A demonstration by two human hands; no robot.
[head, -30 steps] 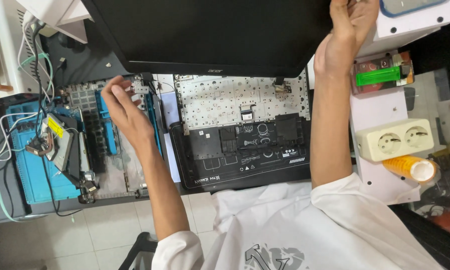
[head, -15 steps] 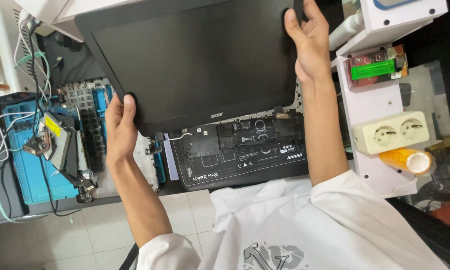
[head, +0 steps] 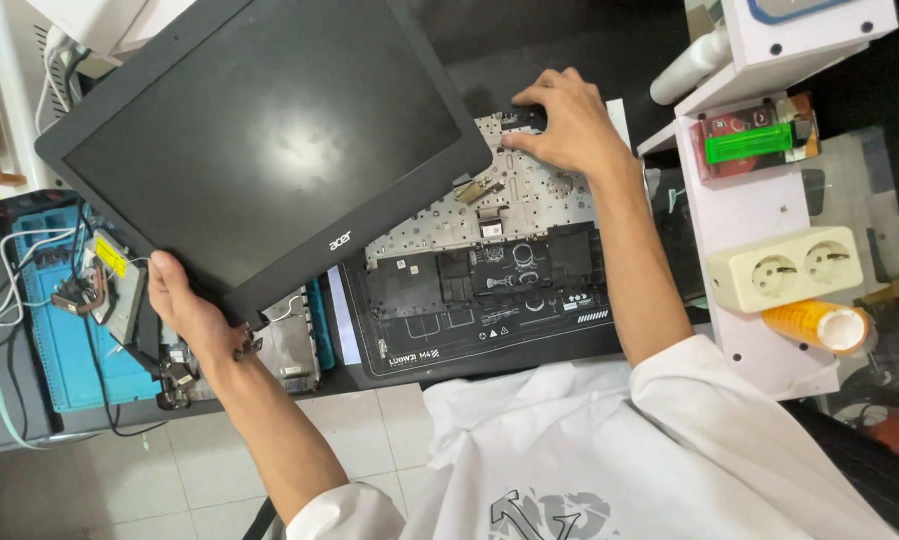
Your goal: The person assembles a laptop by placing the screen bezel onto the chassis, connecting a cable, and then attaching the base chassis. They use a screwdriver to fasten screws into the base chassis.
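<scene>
Left hand (head: 184,315) has a closed grip on the lower corner of the black laptop screen panel (head: 259,150), held tilted, lifted over the opened laptop base (head: 489,280) on the desk, hiding its upper-left part. Right hand (head: 564,125) rests on the base's far edge, fingers curled on a small dark part; grip looks closed. Right of base: white shelf (head: 759,190) w/ green lighter (head: 754,143), socket strip (head: 794,268), orange roll (head: 819,325). Left of base: blue tray (head: 64,345), wires.

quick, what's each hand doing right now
Left hand: closed on the lower corner of the laptop screen panel, holding it tilted.
Right hand: fingers curled, pressing on the laptop base near its top edge; not clearly gripping anything.
</scene>
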